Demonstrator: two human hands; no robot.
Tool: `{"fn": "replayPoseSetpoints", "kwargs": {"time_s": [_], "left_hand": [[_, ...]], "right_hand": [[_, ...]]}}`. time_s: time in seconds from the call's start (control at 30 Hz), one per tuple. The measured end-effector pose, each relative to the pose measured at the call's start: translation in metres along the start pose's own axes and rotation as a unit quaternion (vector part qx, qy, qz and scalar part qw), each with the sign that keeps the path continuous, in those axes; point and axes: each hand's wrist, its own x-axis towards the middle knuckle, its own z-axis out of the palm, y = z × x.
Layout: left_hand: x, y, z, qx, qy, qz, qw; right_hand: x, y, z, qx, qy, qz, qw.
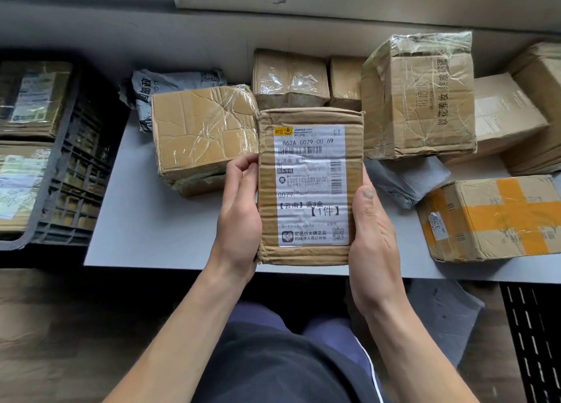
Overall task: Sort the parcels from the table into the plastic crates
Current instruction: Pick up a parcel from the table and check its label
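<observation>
Flat brown cardboard parcel with white shipping label [309, 187]: our left hand [239, 217] curls round its left edge, our right hand [375, 235] clasps its right edge, thumb on top; we hold it over the grey table [145, 220], taped boxes [200, 129] behind, black plastic crate [76, 160] at left

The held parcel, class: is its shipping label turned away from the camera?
No, the held parcel shows its white shipping label facing the camera, between the left hand and right hand.
</observation>
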Motion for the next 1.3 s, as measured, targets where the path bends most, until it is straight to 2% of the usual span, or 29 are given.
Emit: {"fn": "replayPoseSetpoints", "kwargs": {"time_s": [0.27,0.43,0.7,1.03,1.3], "left_hand": [[-0.005,-0.006,-0.002,0.001,-0.012,-0.029,0.999],[-0.01,-0.007,-0.007,0.006,-0.016,-0.046,0.999],[-0.031,0.003,-0.017,0.006,-0.002,-0.041,0.999],[-0.094,0.01,-0.042,0.013,0.043,-0.003,0.999],[-0.154,0.009,-0.076,0.039,0.064,-0.008,0.997]], "right_hand": [[-0.014,-0.003,-0.001,0.015,0.016,0.028,0.999],[-0.026,-0.006,0.001,-0.013,0.029,0.038,0.999],[-0.041,-0.017,0.007,-0.017,0.016,0.036,0.999],[-0.085,-0.011,0.017,-0.018,-0.029,-0.007,0.999],[-0.14,0.004,0.035,0.025,-0.039,0.012,0.999]]}}
